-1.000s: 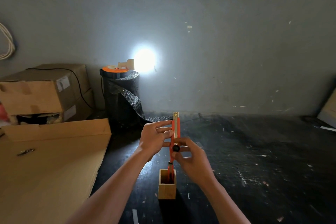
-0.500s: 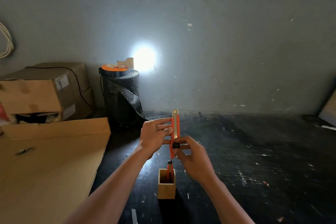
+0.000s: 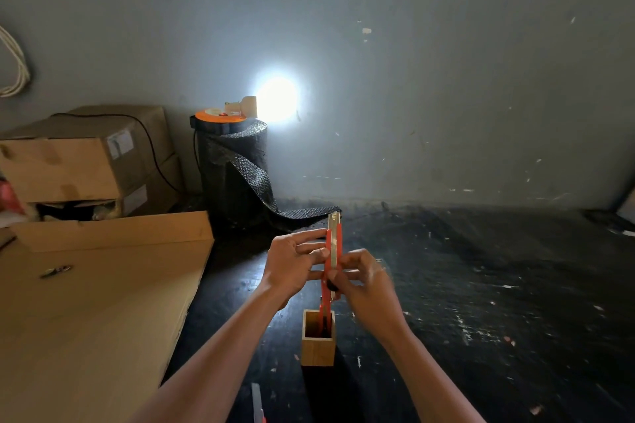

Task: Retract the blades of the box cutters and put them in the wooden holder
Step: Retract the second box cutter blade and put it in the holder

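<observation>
An orange box cutter stands upright in both my hands above the dark floor, with a short metal tip showing at its top. My left hand pinches its upper body from the left. My right hand grips its lower part, fingers over the black slider. Just below it stands the square wooden holder, with another orange cutter sticking out of it. A further cutter lies on the floor at the bottom edge, only partly in view.
A large flat cardboard sheet lies at the left with a small metal piece on it. Stacked cardboard boxes and a black bubble-wrap roll stand by the wall. A bright lamp shines behind the roll.
My right hand has slid down along the cutter's body, fingers now over the slider. The cutter stays upright, slightly lower toward the holder.
</observation>
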Tool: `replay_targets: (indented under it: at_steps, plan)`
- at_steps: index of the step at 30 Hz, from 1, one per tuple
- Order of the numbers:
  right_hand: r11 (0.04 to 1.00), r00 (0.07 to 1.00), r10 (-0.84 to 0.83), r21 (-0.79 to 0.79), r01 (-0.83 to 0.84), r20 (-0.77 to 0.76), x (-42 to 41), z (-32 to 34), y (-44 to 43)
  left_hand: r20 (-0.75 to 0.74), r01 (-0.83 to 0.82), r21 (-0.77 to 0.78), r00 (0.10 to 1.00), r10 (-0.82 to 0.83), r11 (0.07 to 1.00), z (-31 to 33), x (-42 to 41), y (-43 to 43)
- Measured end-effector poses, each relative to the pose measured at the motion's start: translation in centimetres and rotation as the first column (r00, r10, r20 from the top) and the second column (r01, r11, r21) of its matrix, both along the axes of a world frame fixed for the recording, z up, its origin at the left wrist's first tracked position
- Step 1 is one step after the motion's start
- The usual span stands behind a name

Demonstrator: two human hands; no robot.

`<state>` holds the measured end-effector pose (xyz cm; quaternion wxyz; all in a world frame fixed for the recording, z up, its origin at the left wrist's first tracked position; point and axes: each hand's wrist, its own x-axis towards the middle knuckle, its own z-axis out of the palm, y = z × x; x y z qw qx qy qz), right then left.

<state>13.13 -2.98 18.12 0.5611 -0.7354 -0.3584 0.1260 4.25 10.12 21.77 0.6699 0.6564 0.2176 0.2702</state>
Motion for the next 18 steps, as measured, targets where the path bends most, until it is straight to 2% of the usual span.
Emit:
replay_targets:
  at_steps: [5,7,10,12,15,18]
  plan:
    - [0.999,0.991,-0.001,0.046,0.007,-0.134,1.2,-0.6,1.0,-0.004,0.064,-0.074,0.998,-0.065,0.995,-2.4,-0.1,0.1]
    - [0.999,0.989,0.025,0.032,-0.020,-0.143,1.5,-0.9,1.3,-0.018,0.066,-0.058,0.998,-0.068,0.996,-3.8,0.1,0.5]
    - [0.999,0.996,0.031,-0.041,-0.034,-0.079,2.3,-2.3,2.0,-0.116,-0.101,0.038,0.988,0.105,0.994,-6.8,0.6,1.5]
    - [0.996,0.998,0.007,-0.088,-0.013,-0.061,3.1,-3.6,2.5,-0.214,-0.188,0.167,0.951,0.222,0.968,-8.9,0.8,2.2]
    - [0.988,0.999,-0.004,-0.157,-0.003,-0.048,4.3,-5.3,3.3,-0.352,-0.143,0.317,0.900,0.257,0.938,-11.7,1.0,2.5]
    - [0.977,0.999,-0.024,-0.214,0.017,-0.029,5.3,-7.0,4.3,-0.465,-0.079,0.336,0.852,0.238,0.939,-14.4,1.5,2.5]
